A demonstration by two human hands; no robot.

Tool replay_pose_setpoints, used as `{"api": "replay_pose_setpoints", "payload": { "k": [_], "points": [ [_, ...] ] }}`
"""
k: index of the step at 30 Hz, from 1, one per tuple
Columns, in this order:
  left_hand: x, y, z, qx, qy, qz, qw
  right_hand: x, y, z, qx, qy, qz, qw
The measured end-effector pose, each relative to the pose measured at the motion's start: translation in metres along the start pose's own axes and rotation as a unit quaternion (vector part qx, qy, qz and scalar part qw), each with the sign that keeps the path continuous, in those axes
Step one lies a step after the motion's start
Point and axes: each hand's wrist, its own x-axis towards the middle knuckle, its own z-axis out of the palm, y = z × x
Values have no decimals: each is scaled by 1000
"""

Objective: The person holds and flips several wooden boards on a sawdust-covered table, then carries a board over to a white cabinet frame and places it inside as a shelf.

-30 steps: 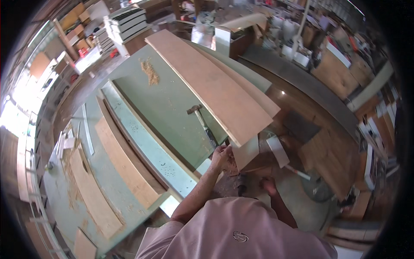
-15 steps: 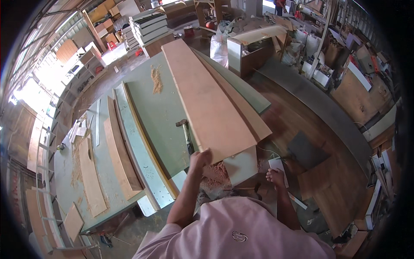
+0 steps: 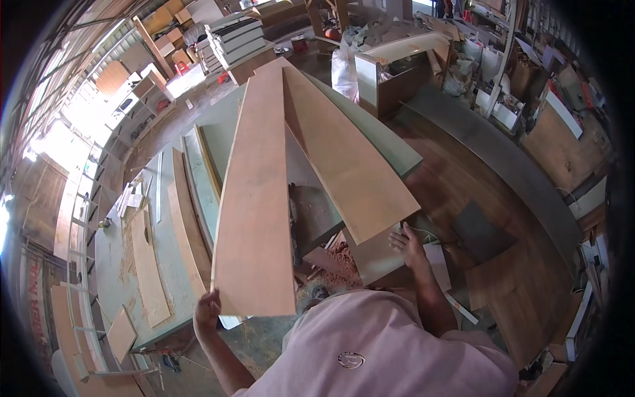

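Note:
A long reddish wooden board [image 3: 258,212] slants across the green worktable, its near end raised toward me. My left hand [image 3: 208,308] grips the near left corner of that board, with the fingers closed on its edge. To the right a second wooden board [image 3: 354,159] lies on the table, its far end meeting the first so that the two spread in a V. My right hand [image 3: 410,246] is just off this board's near end, fingers apart, holding nothing. Between the boards shows a dark tool [image 3: 294,215]; most of the hammer seen earlier is hidden.
The green worktable [image 3: 221,142] carries a curved wooden piece [image 3: 185,228], a flat narrow board [image 3: 149,274] and sawdust. Reddish shavings [image 3: 340,258] lie near my feet. A white bag [image 3: 344,76] stands beyond the table. Dark panels [image 3: 483,233] lie on the floor to the right.
My left hand has swung the top board's near end leftward, uncovering the second board beneath. The right hand has opened and come up near the second board's end.

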Motion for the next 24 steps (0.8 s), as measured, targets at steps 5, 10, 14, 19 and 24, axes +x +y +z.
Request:
{"api": "replay_pose_setpoints", "payload": {
  "k": [5, 10, 14, 19, 24],
  "points": [
    [-11, -55, -9, -51, 47, 24, 997, 29, 14, 51, -9, -17, -28, 999],
    [-11, -53, -7, -12, 57, 39, 998, 70, 13, 38, -62, 56, -57, 995],
    [-14, -60, -23, -15, 112, 35, 993, 55, 2, 59, -33, 74, -95, 992],
    [-16, -53, -28, 45, 151, 40, 987, 38, -33, 51, -10, 78, -59, 995],
    [-4, -63, -33, 31, 106, 58, 992, 61, -88, -101, -25, 221, -198, 955]
  ]
}}
